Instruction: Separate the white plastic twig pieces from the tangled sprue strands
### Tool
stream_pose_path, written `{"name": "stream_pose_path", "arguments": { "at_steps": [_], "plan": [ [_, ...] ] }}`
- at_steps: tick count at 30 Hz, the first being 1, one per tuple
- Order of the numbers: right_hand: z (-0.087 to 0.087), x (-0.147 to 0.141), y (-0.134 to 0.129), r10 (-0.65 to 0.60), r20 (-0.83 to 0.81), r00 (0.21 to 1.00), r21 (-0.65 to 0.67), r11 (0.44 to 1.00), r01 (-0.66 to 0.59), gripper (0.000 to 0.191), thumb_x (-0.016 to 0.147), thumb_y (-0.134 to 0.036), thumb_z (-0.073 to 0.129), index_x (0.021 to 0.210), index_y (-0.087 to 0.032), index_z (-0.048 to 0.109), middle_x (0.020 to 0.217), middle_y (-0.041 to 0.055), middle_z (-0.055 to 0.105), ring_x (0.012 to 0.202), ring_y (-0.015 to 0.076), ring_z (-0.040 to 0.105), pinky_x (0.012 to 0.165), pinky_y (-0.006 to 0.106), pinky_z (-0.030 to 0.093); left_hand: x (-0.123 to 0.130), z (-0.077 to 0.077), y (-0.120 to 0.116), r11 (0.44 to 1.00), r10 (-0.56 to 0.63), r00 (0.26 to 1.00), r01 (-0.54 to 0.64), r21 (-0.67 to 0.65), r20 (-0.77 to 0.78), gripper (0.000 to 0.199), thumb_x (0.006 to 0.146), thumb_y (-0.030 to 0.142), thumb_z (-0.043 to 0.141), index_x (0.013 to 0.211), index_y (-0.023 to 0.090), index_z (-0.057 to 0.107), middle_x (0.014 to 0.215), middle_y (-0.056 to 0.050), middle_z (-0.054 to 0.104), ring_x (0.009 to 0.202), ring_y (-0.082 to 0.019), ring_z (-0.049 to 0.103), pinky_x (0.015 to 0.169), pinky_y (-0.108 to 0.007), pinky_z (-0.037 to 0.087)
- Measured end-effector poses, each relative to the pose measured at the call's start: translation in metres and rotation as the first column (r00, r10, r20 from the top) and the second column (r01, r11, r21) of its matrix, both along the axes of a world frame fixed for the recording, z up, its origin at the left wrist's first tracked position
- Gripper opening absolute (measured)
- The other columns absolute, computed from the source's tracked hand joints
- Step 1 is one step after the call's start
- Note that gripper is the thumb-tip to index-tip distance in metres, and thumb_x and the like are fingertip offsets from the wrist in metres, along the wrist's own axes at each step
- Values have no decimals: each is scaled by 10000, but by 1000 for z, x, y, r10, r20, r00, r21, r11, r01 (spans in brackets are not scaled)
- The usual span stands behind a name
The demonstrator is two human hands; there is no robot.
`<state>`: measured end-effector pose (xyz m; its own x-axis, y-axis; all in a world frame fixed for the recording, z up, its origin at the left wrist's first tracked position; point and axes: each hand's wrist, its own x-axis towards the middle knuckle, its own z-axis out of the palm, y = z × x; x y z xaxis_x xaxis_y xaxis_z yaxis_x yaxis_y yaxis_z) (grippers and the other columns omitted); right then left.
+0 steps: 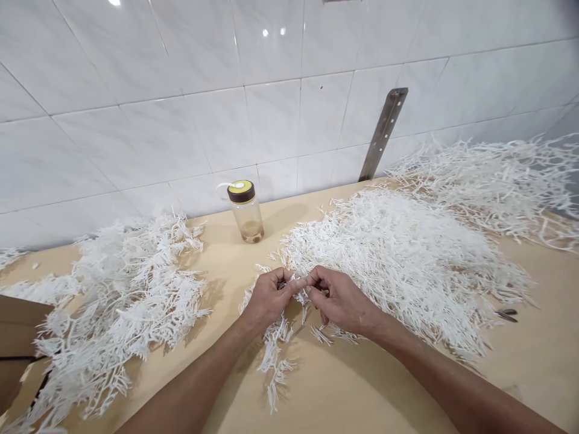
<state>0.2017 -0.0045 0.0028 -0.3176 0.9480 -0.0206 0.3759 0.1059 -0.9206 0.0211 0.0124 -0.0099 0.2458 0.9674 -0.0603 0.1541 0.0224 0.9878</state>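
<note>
My left hand and my right hand meet at the middle of the table, fingertips touching. The left one is closed on a white branched strand, whose feathery end hangs down toward the table's front. My right hand is pinched at the same spot; its fingers hide what lies between them. Just beyond and to the right spreads a large heap of short white pieces. A pile of white branched strands lies at the left.
A clear bottle with a dark and yellow lid stands behind my hands. Longer white branches lie back right. A metal bracket leans at the tiled wall. A small dark tool is right; a cardboard box is left.
</note>
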Motion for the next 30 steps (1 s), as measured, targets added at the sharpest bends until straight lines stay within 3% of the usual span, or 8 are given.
{"name": "stream_pose_path", "arguments": {
  "at_steps": [6,9,13,17,23,30],
  "plan": [
    [0,0,1,3,124,992,-15,1000,-1,28,824,-209,501,799,-206,488,615,-59,501,409,94,543,389,204,375,0,-2,-3,994,58,991,-47,98,-120,399,784,515,678,651,164,543,600,38,447,580,-95,377,531,-224,304],
    [0,-2,1,-18,156,988,-35,999,23,43,839,-207,486,797,-208,477,617,-58,503,396,96,555,380,207,395,0,-1,-3,996,-6,998,12,90,-68,418,789,532,668,654,163,523,595,43,430,568,-89,367,530,-225,299],
    [4,0,4,-182,226,957,57,983,174,110,814,-157,497,741,-212,437,598,-51,510,402,92,539,380,207,411,-4,2,0,997,-72,995,71,15,72,442,778,568,674,688,169,506,562,65,389,493,-59,292,474,-216,241],
    [10,9,7,-253,74,965,4,967,253,22,827,-197,511,840,-209,500,642,-33,593,411,109,574,392,236,482,-5,4,4,998,-21,994,28,-62,103,462,722,577,727,675,167,520,521,70,398,448,-49,313,441,-207,233],
    [12,14,11,-307,-92,947,-43,952,304,114,859,-307,562,860,-205,511,506,-61,545,346,109,528,361,232,468,-6,6,6,994,-37,995,46,-97,90,423,708,556,746,757,169,582,564,46,525,427,-60,415,420,-204,299],
    [4,15,13,-292,-116,949,-3,956,294,223,882,-419,577,850,-203,535,509,-55,546,366,115,527,374,240,476,-7,4,6,996,-47,998,50,-80,40,423,751,558,712,724,163,561,552,46,496,442,-63,444,411,-183,293]
  ]
}}
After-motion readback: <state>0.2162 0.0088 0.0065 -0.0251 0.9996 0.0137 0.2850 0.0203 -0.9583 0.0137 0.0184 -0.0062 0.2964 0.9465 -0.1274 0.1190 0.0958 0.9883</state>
